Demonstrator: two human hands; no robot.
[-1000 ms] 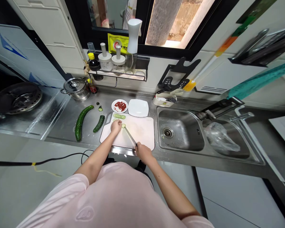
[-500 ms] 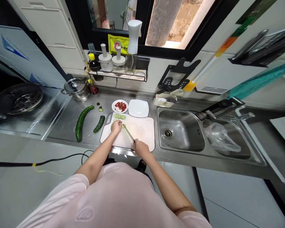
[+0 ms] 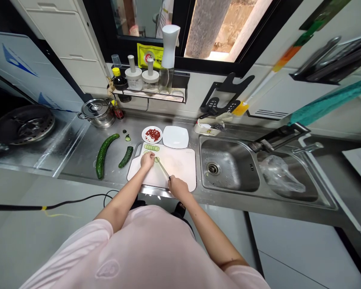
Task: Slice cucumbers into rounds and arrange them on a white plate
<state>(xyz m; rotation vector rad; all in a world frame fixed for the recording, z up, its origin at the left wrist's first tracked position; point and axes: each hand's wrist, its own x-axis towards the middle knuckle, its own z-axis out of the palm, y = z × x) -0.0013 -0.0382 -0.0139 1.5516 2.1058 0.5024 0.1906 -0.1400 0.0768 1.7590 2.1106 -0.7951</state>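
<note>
On the white cutting board (image 3: 183, 168), my right hand (image 3: 178, 188) is closed round the handle of a knife (image 3: 163, 169), whose blade points up and left. A round cucumber slice (image 3: 157, 159) lies at the blade's tip. Just left of it, my left hand (image 3: 147, 160) has its fingers pressed together; what they hold, if anything, is hidden. Behind that hand, a row of cucumber slices (image 3: 152, 148) overlaps along the board's back edge. A cut cucumber piece (image 3: 125, 157) and a long whole cucumber (image 3: 104, 156) lie on the counter to the left.
Behind the board stand a plate of chopped red pieces (image 3: 153, 135) and a white square plate (image 3: 175, 137). Small cucumber ends (image 3: 127, 137) lie near the cut piece. A lidded pot (image 3: 96, 113) is at the back left, a sink (image 3: 230, 166) to the right, a seasoning shelf (image 3: 156, 95) above.
</note>
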